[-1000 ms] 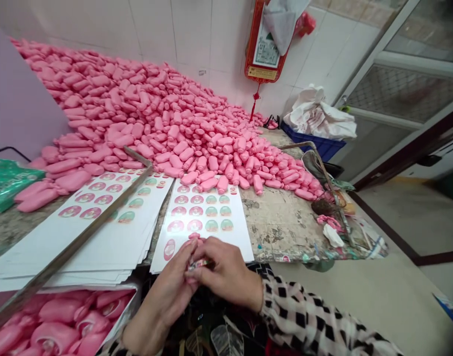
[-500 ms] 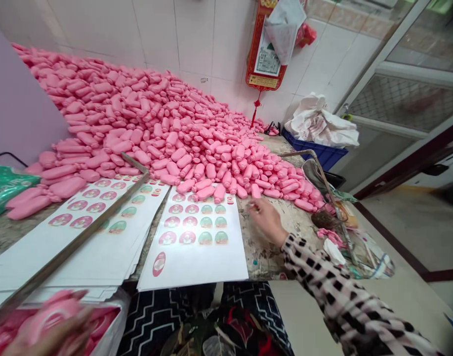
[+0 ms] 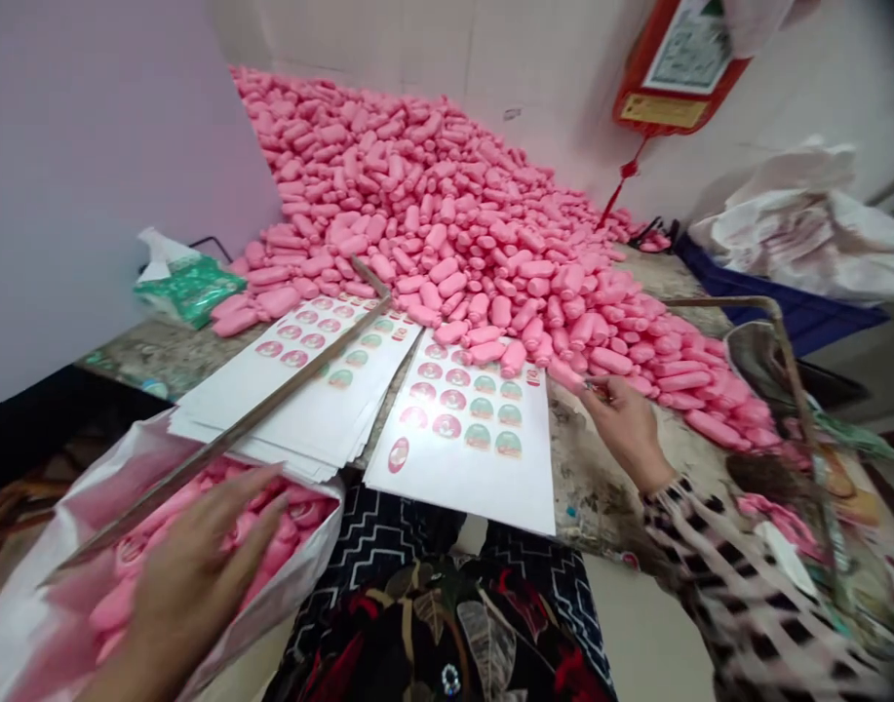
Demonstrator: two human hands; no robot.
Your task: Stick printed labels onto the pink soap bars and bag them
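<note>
My left hand [image 3: 198, 561] hovers over an open white sack [image 3: 58, 546] at the lower left, fingers spread and holding nothing. Inside the sack lie many small pink bottles [image 3: 290, 536]. On the worn table, my right hand [image 3: 626, 419] has its thumb and fingers closed on the near end of a pink bottle [image 3: 565, 374], at the front of a large heap of such bottles [image 3: 447, 214]. Left of that hand lies a sheet of pink and green stickers [image 3: 453, 478]. Several bottles rest on its top edge.
A metal bar [image 3: 263, 395] crosses a stack of sticker sheets [image 3: 219, 400]. Another bent metal bar [image 3: 790, 380] stands at the right. A green packet [image 3: 190, 288] is at the left, a blue crate [image 3: 775, 302] with white bags at the right.
My left hand has let go of a labelled pink bottle over the sack and opened. My right hand has closed on a bottle at the heap. The view has swung left.
</note>
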